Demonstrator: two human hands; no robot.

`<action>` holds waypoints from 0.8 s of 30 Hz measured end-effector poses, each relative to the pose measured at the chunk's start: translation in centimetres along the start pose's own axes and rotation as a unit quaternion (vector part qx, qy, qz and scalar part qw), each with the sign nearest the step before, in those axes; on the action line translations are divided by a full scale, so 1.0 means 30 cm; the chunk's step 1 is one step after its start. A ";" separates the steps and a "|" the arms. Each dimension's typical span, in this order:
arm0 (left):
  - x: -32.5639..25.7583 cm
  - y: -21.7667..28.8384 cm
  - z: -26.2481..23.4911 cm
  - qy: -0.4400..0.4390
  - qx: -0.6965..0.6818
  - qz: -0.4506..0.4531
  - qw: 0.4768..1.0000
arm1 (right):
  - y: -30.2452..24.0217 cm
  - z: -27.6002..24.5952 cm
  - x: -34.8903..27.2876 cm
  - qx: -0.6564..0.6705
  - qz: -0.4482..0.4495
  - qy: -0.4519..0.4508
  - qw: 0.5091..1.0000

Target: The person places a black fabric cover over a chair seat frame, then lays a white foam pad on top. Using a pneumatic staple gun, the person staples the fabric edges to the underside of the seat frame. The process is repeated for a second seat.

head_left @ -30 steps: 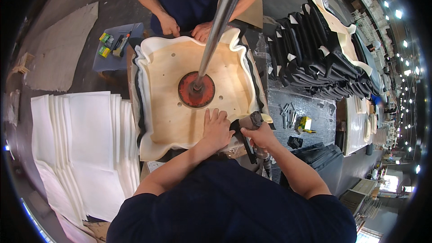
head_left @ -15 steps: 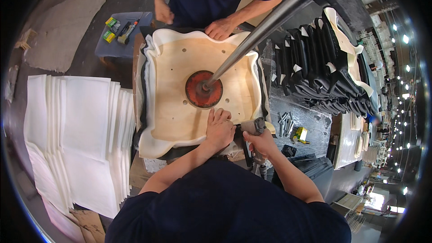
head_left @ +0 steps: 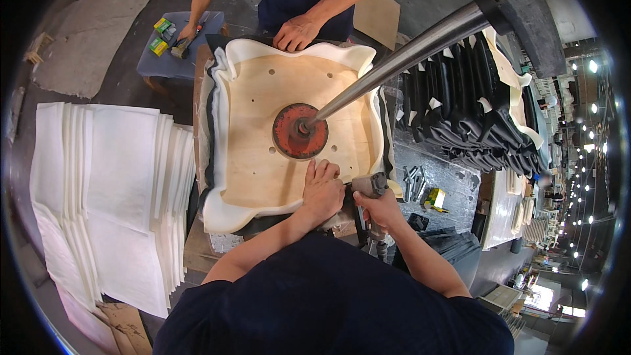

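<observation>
A plywood seat board [head_left: 309, 85] lies face up, wrapped round its edges by white padding [head_left: 227, 158] and a black cover [head_left: 211, 102]. A round red press disc [head_left: 300, 130] on a metal rod [head_left: 394, 62] bears on the board's middle. My left hand [head_left: 322, 190] rests on the board's near edge, fingers stretched forward and slightly apart. In my right hand [head_left: 382, 210] is a staple gun [head_left: 369, 187], its head close to the near right edge, beside my left hand. Whatever lies under my left palm is hidden.
Across the board, a co-worker's hand [head_left: 297, 31] touches the far edge; the other hand [head_left: 188, 31] reaches a tool on a blue-topped stool [head_left: 154, 59]. White sheets [head_left: 118, 171] stack at left. Black covers [head_left: 453, 85] pile at right, near staple strips [head_left: 414, 184] and a yellow-green box [head_left: 435, 198].
The co-worker has shifted left, with one hand moving from beside the board to the tool on the stool. My hands keep nearly the same place; the view has shifted slightly.
</observation>
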State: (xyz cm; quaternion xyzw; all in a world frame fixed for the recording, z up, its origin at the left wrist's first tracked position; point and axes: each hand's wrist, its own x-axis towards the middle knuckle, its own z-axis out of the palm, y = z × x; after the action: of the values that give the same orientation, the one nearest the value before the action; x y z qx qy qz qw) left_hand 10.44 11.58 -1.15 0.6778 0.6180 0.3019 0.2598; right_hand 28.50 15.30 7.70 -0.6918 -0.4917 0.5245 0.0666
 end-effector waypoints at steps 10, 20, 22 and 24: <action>-0.018 0.003 -0.046 -0.002 0.052 0.020 0.998 | -0.060 0.016 -0.026 -0.029 0.022 -0.004 0.999; -0.415 -0.124 -0.478 -0.101 0.089 0.084 0.987 | -0.018 0.028 -0.023 0.027 0.019 0.000 0.999; -0.428 -0.176 -0.489 -0.095 0.122 0.146 0.977 | -0.029 0.035 -0.038 0.014 0.012 0.012 1.000; -0.402 -0.201 -0.484 -0.095 0.170 0.222 0.955 | -0.047 0.033 -0.045 -0.002 0.005 0.030 1.000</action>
State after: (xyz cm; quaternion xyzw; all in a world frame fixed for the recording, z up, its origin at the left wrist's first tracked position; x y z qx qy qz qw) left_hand -4.92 -0.10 3.33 0.8577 0.4663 0.1766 0.1251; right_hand 26.89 14.59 9.01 -0.7097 -0.4874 0.5028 0.0774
